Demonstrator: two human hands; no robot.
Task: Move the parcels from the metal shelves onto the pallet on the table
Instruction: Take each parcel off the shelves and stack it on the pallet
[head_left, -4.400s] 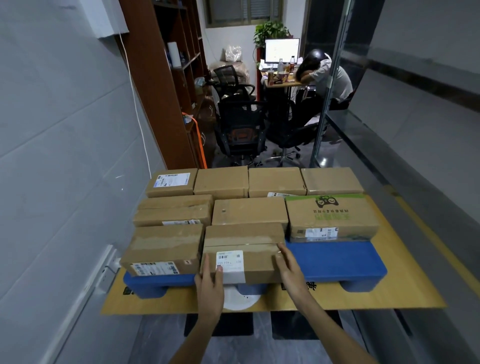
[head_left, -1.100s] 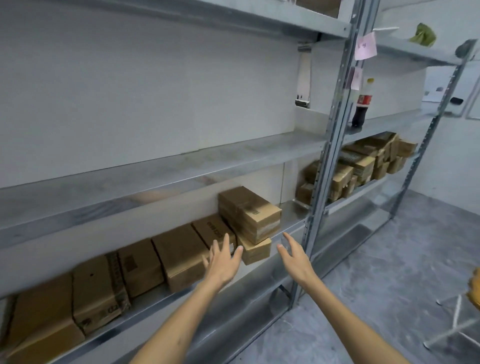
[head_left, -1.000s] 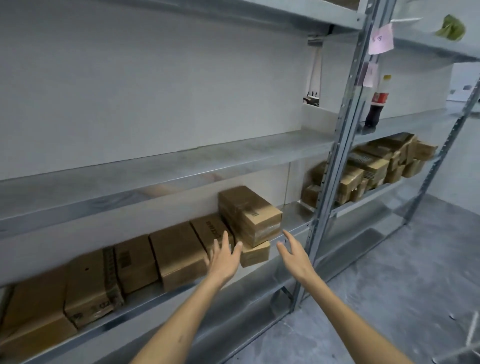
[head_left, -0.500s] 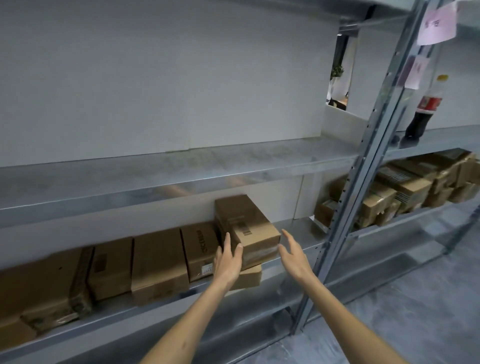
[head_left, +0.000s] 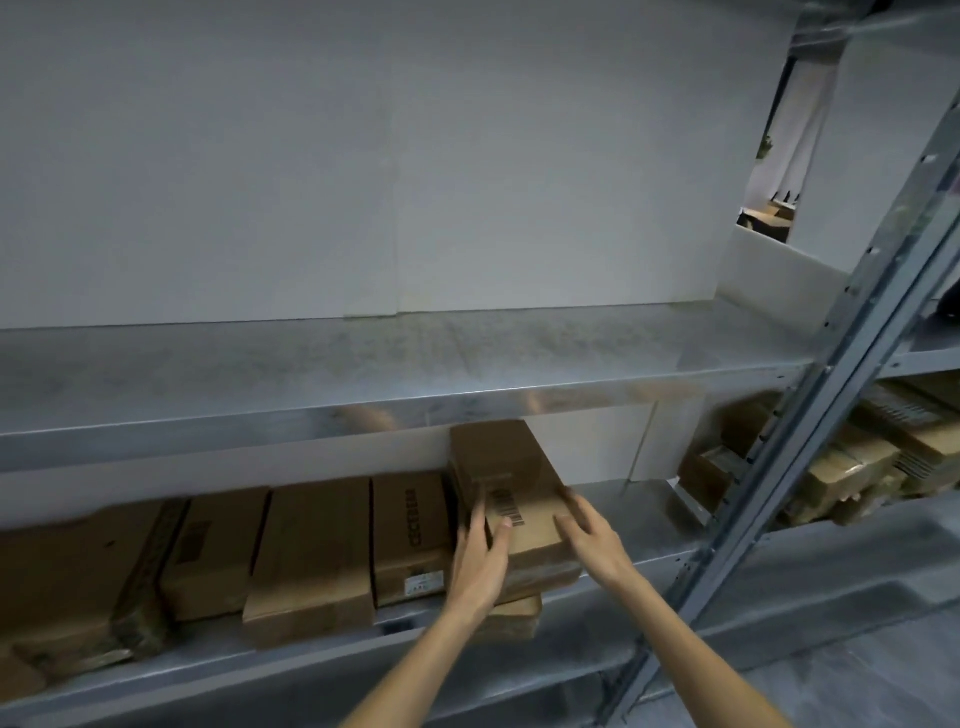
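Note:
A brown cardboard parcel (head_left: 519, 483) with a barcode on top lies on another parcel (head_left: 511, 618) on the lower metal shelf (head_left: 311, 660). My left hand (head_left: 480, 556) rests against its left side, fingers straight and thumb on the top near the barcode. My right hand (head_left: 587, 535) touches its right front edge with straight fingers. To the left, several more parcels (head_left: 311, 551) stand side by side on the same shelf. The pallet and table are out of view.
The bare upper shelf (head_left: 363, 374) hangs low over the stacked parcel, leaving little headroom. A slanting metal upright (head_left: 810, 431) stands to the right of my hands. Beyond it, a pile of parcels (head_left: 852, 457) fills the neighbouring bay.
I turned from the pallet to the shelves and moved closer. Both hands, spread in the air half a second ago, have reached forward and now touch the top parcel's two sides.

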